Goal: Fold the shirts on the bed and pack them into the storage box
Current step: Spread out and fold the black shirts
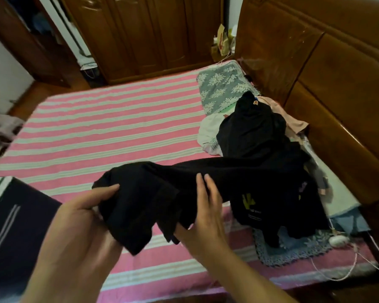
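Closest to me, both of the person's hands are up over the near edge of the bed, busy with a black shirt (144,200). The left hand (79,217) has its thumb laid over the top of the bunched end and its fingers curled underneath, clamped on the cloth. The right hand (204,217) grips the same shirt, fingers spread slightly and lying across the top, thumb tucked below, pinching a fold.

Left of the left hand's fingers, at the bed's edge, stands a dark storage box (15,228) with pale stripes on its side. Under both hands runs the pink and white striped sheet (109,125).

From the right hand's fingertips the black cloth stretches away to the right, where it meets a pile of clothes (256,132): more black fabric, one piece with a yellow print (248,201), over white and peach garments. Just below the pile lies a white mouse-shaped device (338,240) with a thin cord.

Beyond the fingers and farther right sits a grey floral pillow (221,86), then the wooden headboard (328,68) and a wooden wardrobe (144,33).
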The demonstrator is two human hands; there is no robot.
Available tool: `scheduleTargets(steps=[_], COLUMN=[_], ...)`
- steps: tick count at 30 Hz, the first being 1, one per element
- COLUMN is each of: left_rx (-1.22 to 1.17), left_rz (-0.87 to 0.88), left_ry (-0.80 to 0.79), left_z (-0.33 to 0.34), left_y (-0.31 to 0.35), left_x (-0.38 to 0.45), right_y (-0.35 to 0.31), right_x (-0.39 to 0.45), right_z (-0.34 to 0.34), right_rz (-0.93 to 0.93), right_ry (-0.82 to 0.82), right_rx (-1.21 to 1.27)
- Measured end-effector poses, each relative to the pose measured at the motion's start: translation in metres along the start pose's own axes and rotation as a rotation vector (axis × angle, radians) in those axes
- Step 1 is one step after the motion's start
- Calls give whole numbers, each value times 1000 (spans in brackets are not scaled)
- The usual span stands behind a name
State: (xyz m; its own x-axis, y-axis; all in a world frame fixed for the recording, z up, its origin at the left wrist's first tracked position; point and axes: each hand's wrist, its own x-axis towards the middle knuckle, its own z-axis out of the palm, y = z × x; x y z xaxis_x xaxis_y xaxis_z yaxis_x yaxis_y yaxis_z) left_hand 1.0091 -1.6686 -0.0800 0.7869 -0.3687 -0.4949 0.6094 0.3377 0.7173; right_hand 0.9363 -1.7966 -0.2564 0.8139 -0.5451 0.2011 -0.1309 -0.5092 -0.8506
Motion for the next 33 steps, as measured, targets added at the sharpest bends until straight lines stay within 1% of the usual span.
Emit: scheduleTargets(steps=[2, 3, 4, 5, 6, 7, 8, 9, 10, 12, 13, 15, 16, 18, 20, 21, 23, 24, 26, 27, 28, 29, 30, 31, 32, 33], left_rx=[-54, -79, -101, -106, -88, -50, 5, 52, 94, 123, 139, 195, 221, 278, 318, 340, 433, 483, 583, 658, 791, 987, 1204, 1411, 1601, 1770], left_rz=[39, 51, 57, 57, 65, 79, 102, 134, 171, 214, 209, 180, 174, 183, 211, 219, 208, 192, 155, 145, 149, 148, 141, 123, 106, 108], left_ry=[-23, -23, -22, -32, -43, -41, -35, -13, 25, 86, 95, 99, 94, 123, 218, 271, 332, 342, 300, 242, 169, 96, 14, -77, -155, -199], left_z=[-14, -21, -31, -42, -59, -78, -101, -125, -152, -202, -223, -260, -276, -302, -328, -342, -376, -392, -424, -435, -446, -456, -461, -463, -465, -464], left_y=[11, 15, 20, 25, 32, 41, 51, 63, 76, 102, 112, 124, 127, 125, 117, 108, 86, 72, 41, 25, 11, -3, -16, -29, -43, -56], left_x=[-6, -8, -9, -11, -11, -11, -11, -8, -3, 8, 13, 29, 38, 57, 81, 95, 128, 144, 173, 180, 187, 188, 186, 182, 178, 171], right_y=[-40, -58, -73, -86, -93, -99, -102, -104, -103, -101, -99, -101, -105, -120, -128, -125, -103, -84, -24, 14, 53, 89, 117, 134, 142, 146], right_x=[-10, -14, -14, -13, -12, -9, -7, -6, -5, -7, -7, 1, 9, 30, 55, 65, 77, 77, 75, 75, 76, 79, 84, 89, 94, 98], right_z=[34, 52, 68, 84, 98, 106, 112, 116, 120, 130, 135, 146, 149, 152, 158, 165, 189, 204, 237, 252, 264, 271, 276, 277, 275, 273], right_rz=[-69, -57, -2, 44, 61, 71, 104, 165, 220, 263, 282, 299, 271, 129, -51, -138, -332, -454, -677, -745, -790, -826, -834, -794, -710, -623], right_ry=[-109, -134, -116, -56, 27, 107, 149, 140, 129, 137, 149, 191, 215, 273, 297, 262, 122, 16, -277, -436, -558, -601, -559, -473, -360, -242], right_rx=[118, 210, 312, 402, 453, 443, 416, 338, 196, -112, -191, -228, -230, -206, -183, -185, -219, -255, -440, -601, -793, -965, -1091, -1157, -1165, -1133])
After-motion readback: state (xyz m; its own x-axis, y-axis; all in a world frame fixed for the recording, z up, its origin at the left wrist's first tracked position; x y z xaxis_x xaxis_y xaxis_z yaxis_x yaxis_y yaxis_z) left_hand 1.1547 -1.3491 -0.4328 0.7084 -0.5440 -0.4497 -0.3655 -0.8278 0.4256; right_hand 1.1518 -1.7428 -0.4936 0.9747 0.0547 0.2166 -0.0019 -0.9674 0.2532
